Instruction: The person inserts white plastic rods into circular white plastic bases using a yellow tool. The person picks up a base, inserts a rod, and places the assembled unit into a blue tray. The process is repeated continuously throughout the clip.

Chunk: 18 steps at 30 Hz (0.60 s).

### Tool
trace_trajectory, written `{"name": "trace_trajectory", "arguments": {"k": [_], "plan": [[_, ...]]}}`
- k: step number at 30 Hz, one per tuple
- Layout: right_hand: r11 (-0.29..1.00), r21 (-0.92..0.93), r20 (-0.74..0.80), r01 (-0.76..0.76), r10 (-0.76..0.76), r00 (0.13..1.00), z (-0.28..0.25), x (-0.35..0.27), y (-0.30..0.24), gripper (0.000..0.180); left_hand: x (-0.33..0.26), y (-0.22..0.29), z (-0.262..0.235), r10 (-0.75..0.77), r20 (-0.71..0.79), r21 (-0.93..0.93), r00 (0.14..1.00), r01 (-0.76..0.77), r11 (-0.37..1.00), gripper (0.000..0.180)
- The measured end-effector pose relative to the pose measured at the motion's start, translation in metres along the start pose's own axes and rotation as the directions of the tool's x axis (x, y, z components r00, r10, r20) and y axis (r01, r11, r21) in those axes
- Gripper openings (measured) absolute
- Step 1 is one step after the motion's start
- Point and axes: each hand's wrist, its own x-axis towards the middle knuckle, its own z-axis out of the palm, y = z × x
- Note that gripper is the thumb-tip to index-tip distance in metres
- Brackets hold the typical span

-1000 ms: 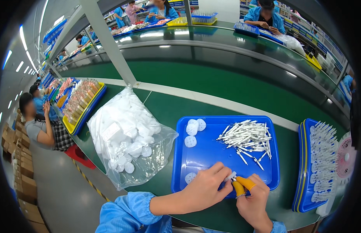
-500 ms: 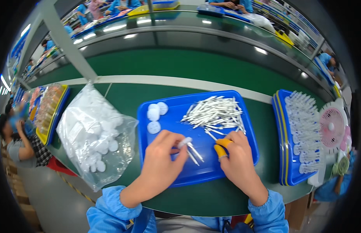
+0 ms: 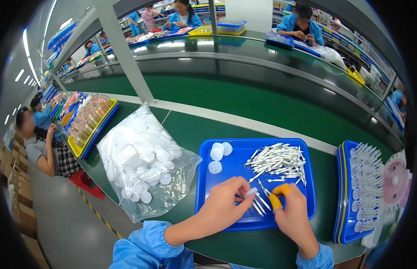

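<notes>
My left hand (image 3: 224, 204) is closed on a small white disc (image 3: 250, 192), pinched between thumb and fingers. Several thin white sticks (image 3: 261, 205) stick out of the disc toward the right. My right hand (image 3: 294, 217) wears yellow finger cots (image 3: 277, 197) and pinches one thin white stick (image 3: 263, 185) close to the disc. Both hands are over a blue tray (image 3: 235, 168). A heap of loose white sticks (image 3: 280, 159) lies in its far right part. Several white discs with small holes (image 3: 215, 167) lie at its far left.
Left of the tray, a clear plastic bag (image 3: 143, 161) of white discs lies on the green table (image 3: 208, 249). A stack of trays (image 3: 345, 197) with white stick-and-disc pieces stands right, beside a pink fan (image 3: 395, 179). Another filled tray (image 3: 89, 127) is far left. People work nearby.
My view has swung left, so the tray and bag appear farther right and lower. My right hand has come away from the stick heap, bringing a stick nearer the disc in my left hand.
</notes>
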Motion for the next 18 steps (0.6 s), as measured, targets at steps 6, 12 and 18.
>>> {"name": "trace_trajectory", "arguments": {"k": [6, 12, 18], "plan": [[0.982, 0.164, 0.059, 0.09, -0.101, 0.993, -0.01, -0.019, -0.02, 0.04, -0.006, -0.005, 0.007, 0.107, 0.064, -0.084, 0.992, -0.102, 0.991, 0.014], [0.974, 0.171, 0.056, 0.149, -0.161, 0.985, -0.01, -0.025, -0.006, 0.044, -0.004, 0.004, 0.01, 0.121, 0.11, 0.003, 0.987, -0.123, 0.992, 0.019], [0.965, 0.17, 0.109, 0.198, -0.219, 0.97, -0.01, -0.02, 0.003, 0.04, -0.002, 0.006, 0.013, 0.095, 0.06, 0.006, 0.994, -0.096, 0.995, 0.018]]}}
